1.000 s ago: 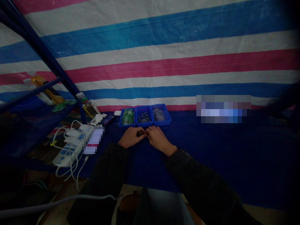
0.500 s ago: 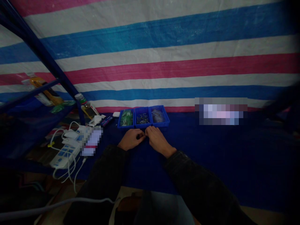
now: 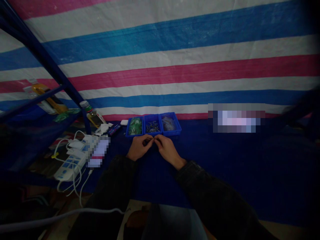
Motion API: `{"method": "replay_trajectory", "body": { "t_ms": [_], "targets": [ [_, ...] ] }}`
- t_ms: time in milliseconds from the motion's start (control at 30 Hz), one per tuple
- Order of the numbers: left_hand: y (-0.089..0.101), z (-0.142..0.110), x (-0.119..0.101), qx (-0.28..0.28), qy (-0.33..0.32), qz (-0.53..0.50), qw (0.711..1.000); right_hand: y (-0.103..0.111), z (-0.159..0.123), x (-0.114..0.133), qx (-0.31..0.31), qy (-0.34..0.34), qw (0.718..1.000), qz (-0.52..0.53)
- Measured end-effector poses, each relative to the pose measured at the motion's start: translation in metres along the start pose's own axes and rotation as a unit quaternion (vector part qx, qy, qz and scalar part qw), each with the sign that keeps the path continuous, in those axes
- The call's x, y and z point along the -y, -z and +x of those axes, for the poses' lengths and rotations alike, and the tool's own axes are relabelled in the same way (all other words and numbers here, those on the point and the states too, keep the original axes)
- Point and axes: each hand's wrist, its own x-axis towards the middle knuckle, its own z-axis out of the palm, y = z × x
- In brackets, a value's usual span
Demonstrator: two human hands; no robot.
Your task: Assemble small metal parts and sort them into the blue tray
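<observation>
My left hand and my right hand meet at their fingertips just in front of three joined blue bins. Both are closed in a pinch; whatever lies between the fingers is too small to make out. The left bin contains green-and-clear pieces. Small dark metal parts, screw-like in shape, fill the middle bin. In the right bin lies a clear plastic bag or wrapped pieces.
To the left, a white power strip with tangled cables lies beside a blurred phone. A bottle and crumpled tissue stand behind it. A blue metal frame rises at left. Striped sheeting backs the blue table.
My right hand has turned, its fingers now curled and pointing at the left fingertips. The left fingers have closed further and shifted slightly up. The bins have stayed put.
</observation>
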Motion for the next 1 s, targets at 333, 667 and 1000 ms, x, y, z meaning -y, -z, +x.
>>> {"method": "replay_trajectory", "body": {
  "t_ms": [333, 667, 1000],
  "targets": [
    [0.0002, 0.0017, 0.0023, 0.020, 0.005, 0.015, 1.000, 0.0038, 0.0013, 0.0023, -0.102, -0.040, 0.990, 0.085],
    [0.0009, 0.0008, -0.0009, 0.045, 0.006, 0.026, 0.999, 0.0066, 0.0010, 0.0023, -0.089, -0.021, 0.994, 0.063],
    [0.0022, 0.0016, -0.0008, 0.079, -0.003, 0.036, 0.996, 0.0064, 0.0000, 0.0053, -0.075, 0.005, 0.996, 0.039]
  ]
}}
